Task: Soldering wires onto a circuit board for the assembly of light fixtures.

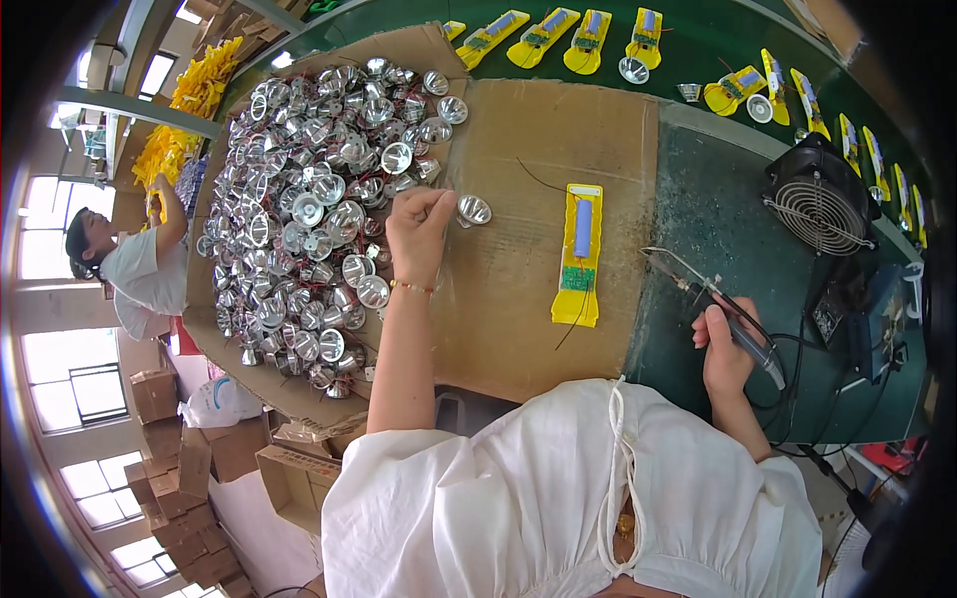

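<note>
My left hand (419,234) is closed in a pinch at the edge of the big heap of reflectors. At its fingertips is a small silver lamp reflector (476,209), apparently gripped by its edge or leads; the exact contact is hidden. In my right hand (726,349) is a soldering iron (750,344) with a grey handle, its thin metal tip pointing up and left. Between the hands, a yellow torch half-shell (575,307) lies on the cardboard. It carries a blue cylindrical battery (582,229), a green circuit board (577,278) and loose dark wires.
The heap of silver reflectors (309,214) fills a cardboard tray on the left. More yellow half-shells (543,38) line the green bench's far edge, curving right. A black fan (819,204) and cables stand at right. Another person (140,259) works at far left, near cartons (299,488).
</note>
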`<state>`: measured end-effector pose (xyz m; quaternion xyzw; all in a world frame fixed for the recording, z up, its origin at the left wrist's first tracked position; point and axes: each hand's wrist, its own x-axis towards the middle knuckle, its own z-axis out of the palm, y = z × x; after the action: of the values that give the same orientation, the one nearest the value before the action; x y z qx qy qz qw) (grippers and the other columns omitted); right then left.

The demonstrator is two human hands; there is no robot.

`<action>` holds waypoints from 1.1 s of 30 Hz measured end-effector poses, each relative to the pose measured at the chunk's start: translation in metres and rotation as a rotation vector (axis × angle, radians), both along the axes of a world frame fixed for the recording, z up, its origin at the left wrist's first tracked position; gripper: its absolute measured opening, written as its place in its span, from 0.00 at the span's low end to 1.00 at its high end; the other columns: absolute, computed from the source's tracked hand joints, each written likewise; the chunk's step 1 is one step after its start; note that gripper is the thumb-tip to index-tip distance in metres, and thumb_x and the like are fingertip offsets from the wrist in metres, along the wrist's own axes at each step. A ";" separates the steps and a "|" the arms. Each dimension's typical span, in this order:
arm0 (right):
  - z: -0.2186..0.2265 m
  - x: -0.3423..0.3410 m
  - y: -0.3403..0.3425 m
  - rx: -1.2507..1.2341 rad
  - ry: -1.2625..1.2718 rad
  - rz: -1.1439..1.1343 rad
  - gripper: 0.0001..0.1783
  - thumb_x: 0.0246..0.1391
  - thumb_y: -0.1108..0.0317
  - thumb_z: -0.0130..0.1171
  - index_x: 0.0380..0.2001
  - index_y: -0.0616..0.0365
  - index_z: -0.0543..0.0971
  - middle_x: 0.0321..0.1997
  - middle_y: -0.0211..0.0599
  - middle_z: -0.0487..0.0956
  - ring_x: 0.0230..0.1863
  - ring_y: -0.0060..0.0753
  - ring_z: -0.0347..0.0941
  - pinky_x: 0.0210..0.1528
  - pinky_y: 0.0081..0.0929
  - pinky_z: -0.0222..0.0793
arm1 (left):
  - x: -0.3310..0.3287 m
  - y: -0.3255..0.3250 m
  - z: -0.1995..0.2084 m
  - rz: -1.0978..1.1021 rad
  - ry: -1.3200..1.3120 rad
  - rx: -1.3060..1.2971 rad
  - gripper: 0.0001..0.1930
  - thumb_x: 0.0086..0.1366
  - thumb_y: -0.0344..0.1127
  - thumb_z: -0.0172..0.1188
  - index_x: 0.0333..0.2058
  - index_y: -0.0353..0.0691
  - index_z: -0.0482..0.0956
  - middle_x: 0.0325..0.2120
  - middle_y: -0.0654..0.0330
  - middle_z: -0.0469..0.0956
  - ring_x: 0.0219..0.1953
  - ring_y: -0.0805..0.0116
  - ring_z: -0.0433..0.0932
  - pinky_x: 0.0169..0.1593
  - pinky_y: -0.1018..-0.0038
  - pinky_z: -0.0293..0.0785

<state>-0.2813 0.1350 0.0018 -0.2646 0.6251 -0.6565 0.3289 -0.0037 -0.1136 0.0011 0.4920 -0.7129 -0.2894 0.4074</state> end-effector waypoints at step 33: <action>0.007 0.037 -0.020 0.095 -0.161 0.245 0.08 0.49 0.72 0.58 0.30 0.64 0.71 0.20 0.36 0.75 0.19 0.17 0.70 0.20 0.14 0.67 | -0.067 0.117 0.009 -0.205 -0.121 0.385 0.06 0.53 0.30 0.60 0.23 0.33 0.77 0.23 0.57 0.74 0.22 0.67 0.72 0.28 0.75 0.69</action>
<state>-0.2443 0.1149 0.0084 -0.2695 0.5903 -0.6002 0.4676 -0.0704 0.0035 0.0099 0.5021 -0.7139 -0.4299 0.2313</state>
